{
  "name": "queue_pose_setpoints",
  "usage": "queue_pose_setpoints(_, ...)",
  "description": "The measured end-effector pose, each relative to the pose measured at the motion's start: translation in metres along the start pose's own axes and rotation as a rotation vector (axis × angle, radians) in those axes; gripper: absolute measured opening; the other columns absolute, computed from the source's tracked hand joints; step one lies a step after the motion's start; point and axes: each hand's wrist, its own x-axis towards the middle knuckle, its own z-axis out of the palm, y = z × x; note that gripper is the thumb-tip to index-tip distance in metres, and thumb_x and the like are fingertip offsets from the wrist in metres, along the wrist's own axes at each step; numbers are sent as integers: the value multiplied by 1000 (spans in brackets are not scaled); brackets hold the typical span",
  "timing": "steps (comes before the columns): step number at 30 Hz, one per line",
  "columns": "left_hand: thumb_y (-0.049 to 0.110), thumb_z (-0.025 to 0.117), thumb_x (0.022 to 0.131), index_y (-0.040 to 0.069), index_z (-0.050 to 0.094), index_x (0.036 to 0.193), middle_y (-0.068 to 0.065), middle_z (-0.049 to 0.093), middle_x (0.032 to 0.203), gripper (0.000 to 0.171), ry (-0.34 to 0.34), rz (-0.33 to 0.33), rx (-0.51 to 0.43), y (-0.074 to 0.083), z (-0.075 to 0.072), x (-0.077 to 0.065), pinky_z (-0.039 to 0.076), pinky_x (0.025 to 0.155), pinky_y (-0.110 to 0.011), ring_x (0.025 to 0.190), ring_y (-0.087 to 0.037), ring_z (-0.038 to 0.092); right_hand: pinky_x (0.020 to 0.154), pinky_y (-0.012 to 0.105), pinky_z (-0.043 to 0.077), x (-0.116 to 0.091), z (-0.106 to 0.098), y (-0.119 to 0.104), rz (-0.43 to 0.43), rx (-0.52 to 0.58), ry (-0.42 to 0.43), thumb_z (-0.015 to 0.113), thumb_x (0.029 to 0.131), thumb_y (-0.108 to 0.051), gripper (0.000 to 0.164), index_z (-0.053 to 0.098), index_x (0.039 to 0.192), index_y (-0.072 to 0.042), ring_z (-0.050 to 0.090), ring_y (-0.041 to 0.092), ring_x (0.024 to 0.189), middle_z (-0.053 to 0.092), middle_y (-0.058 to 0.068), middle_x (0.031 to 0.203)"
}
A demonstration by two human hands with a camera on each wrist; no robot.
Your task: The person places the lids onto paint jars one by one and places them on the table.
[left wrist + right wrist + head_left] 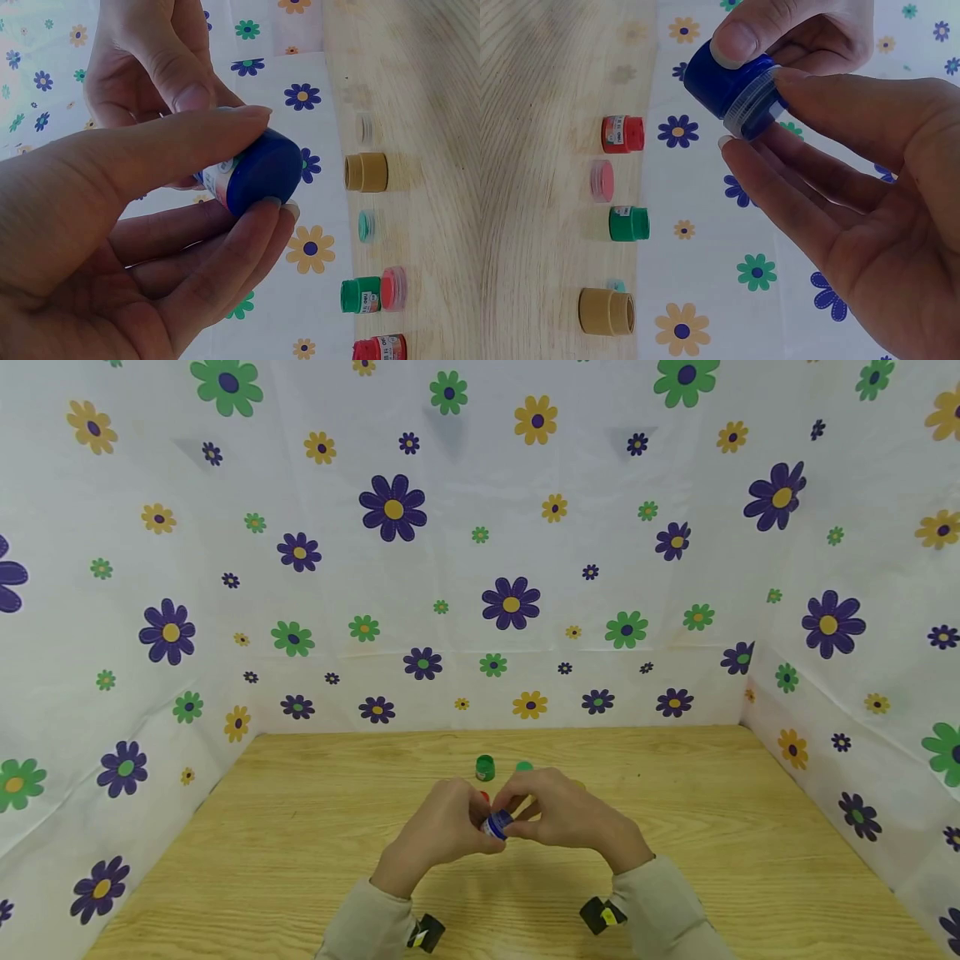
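Note:
A small blue paint jar (497,823) is held above the table between both hands. My left hand (442,827) grips its body, the thumb along the side and fingertips at the base, as the left wrist view shows. At the jar's other end is a clear ribbed lid (754,105), stained blue inside. My right hand (570,814) pinches this lid between thumb and fingers. The lid sits against the jar's mouth; whether it is screwed tight I cannot tell.
On the wooden table (315,827) stand a red jar (622,134), a green jar (629,223) and a tan jar (606,311), all uncapped. Near them lie a red lid (393,289), a green lid (366,226) and a pale lid (364,128). Flowered cloth (465,568) walls the table.

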Motion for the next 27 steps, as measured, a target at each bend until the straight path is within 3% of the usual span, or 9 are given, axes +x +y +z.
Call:
queue_pose_setpoints(8, 6, 88, 75, 4, 81, 84, -1, 75, 71, 11, -8, 14, 4, 0, 1, 0, 52, 57, -22, 62, -7, 64, 80, 19, 58, 1, 0, -4, 53, -35, -12, 72, 96, -7, 17, 74, 113, -6, 74, 14, 96, 76, 7, 108)
queue_pose_setpoints(27, 6, 88, 76, 5, 79, 77, -1, 72, 66, 9, -13, 11, 8, 1, 2, 1, 49, 54, -23, 58, -8, 58, 78, 17, 57, 2, 1, -3, 70, -90, 1, 71, 98, -16, 18, 75, 113, -7, 73, 9, 89, 78, 4, 103)
